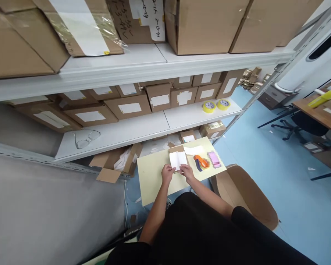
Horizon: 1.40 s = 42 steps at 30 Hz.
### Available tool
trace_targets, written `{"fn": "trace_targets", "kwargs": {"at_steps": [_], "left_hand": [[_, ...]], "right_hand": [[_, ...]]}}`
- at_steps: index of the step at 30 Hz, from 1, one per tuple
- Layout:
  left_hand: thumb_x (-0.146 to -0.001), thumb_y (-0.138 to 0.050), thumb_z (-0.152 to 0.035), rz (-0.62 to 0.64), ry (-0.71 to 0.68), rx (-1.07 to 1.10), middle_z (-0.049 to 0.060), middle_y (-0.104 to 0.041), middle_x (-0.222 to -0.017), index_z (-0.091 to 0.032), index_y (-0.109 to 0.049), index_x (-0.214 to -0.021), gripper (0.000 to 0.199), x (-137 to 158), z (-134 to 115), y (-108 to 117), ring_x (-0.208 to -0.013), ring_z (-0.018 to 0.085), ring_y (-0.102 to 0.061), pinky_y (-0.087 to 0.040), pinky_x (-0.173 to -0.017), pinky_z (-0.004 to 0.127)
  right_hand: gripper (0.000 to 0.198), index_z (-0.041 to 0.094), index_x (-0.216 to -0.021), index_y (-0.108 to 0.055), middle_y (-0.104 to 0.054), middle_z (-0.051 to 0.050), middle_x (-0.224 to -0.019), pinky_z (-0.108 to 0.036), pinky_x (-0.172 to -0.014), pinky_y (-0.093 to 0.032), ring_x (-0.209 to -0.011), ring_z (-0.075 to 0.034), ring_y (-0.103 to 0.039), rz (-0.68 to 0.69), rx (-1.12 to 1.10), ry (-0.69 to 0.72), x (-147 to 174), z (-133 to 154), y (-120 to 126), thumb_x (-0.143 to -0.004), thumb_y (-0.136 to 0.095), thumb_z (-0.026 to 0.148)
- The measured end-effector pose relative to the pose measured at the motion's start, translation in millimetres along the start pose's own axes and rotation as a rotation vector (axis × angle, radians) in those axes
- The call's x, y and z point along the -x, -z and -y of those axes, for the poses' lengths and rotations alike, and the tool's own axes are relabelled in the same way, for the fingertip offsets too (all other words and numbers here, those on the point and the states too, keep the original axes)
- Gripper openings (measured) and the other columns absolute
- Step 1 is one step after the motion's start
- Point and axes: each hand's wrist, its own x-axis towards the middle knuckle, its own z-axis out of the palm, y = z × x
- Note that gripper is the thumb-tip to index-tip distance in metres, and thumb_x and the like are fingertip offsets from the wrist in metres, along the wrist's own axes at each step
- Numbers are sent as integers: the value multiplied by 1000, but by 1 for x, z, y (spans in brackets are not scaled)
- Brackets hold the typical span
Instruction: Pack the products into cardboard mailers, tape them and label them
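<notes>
Creased, rectangular white paper (178,159) lies just beyond left hand (167,173) and right hand (187,172), each pinching a near corner; brown cardboard (175,149) beneath.

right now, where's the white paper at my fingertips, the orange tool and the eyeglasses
White paper (178,159), head view: its middle
Orange tool (201,161), head view: orange body
Eyeglasses (88,140), head view: around the bridge

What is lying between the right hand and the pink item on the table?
An orange and dark blue tool, probably a tape dispenser, lies between the right hand and the pink item, in the head view.
</notes>
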Motion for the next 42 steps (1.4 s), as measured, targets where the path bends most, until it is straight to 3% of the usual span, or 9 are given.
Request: {"fn": "trace_targets", "kwargs": {"at_steps": [6,10,13,19,28,36,39,42], "left_hand": [[-73,-76,-26,-107,105,-300,-2,-68,-73,-24,-53,-75,23,-10,5,-28,-75,18,-69,-50,-74,27],[-75,-77,-23,-129,175,-418,-1,-70,-79,-23,-55,-77,22,-21,8,-40,-80,17,-69,-49,-76,26],[-76,-78,-22,-138,216,-461,-1,-70,-82,-23,-56,-78,22,-24,12,-45,-83,17,-70,-49,-78,25],[-80,-77,-23,-157,247,-535,1,-72,-85,-22,-56,-81,21,-21,17,-51,-85,17,-70,-48,-78,25],[-80,-74,-22,-169,264,-593,3,-74,-89,-23,-58,-83,16,-25,22,-59,-88,20,-71,-49,-80,28],[-81,-72,-29,-76,270,-720,8,-75,-93,-23,-61,-89,15,-27,18,-55,-92,26,-72,-48,-78,32],[-78,-78,-39,-5,285,-796,15,-75,-99,-21,-62,-88,26,-32,14,-45,-100,32,-72,-50,-83,37],[-74,-82,-47,57,276,-831,20,-73,-105,-19,-64,-91,38,-36,10,-35,-109,37,-69,-50,-91,43]], "right_hand": [[24,18,-88,-74,-65,1,-62,-31,-64,-51,-63,-21,-66,-98,364,150,-43,-15,16,-73,-68,37],[40,19,-109,-69,-62,4,-64,-31,-74,-52,-70,-22,-67,-120,564,256,-66,-19,24,-71,-65,27],[39,20,-112,-63,-60,5,-65,-30,-73,-50,-71,-22,-66,-91,621,280,-73,-25,26,-73,-61,25],[28,24,-104,-58,-60,6,-68,-29,-72,-46,-72,-22,-65,-37,676,219,-74,-31,30,-76,-60,24],[21,27,-100,-58,-65,2,-78,-30,-73,-43,-80,-21,-66,-11,881,133,-77,-17,27,-81,-63,18],[22,26,-102,-59,-71,-4,-89,-31,-73,-40,-84,-23,-68,-12,1020,130,-71,-15,24,-84,-66,15],[19,24,-99,-59,-73,-7,-89,-32,-75,-41,-86,-25,-69,-48,1053,126,-71,-13,26,-85,-72,23],[28,22,-105,-60,-75,-10,-89,-32,-76,-42,-89,-27,-71,-88,1065,133,-67,-15,28,-84,-78,31]]}}
